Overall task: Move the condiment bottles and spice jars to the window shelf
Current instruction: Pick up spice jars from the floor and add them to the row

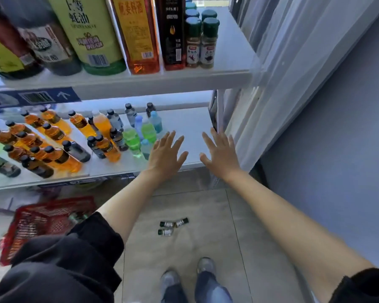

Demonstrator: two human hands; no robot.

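Two spread, bare hands in front of a white two-tier shelf beside a curtained window.

The left hand [165, 155] and right hand [220, 153] hold nothing, fingers splayed. Condiment bottles [101, 33] and spice jars [200, 43] stand on the upper shelf [228, 55]; three small bottles [172, 226] lie on the tiled floor [206, 215] (near the person's shoes), a red basket [42, 221] at left.

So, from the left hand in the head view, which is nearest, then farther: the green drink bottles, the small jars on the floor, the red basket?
1. Green drink bottles, just left of the left hand.
2. Small jars, below on the floor.
3. Red basket, far lower left.
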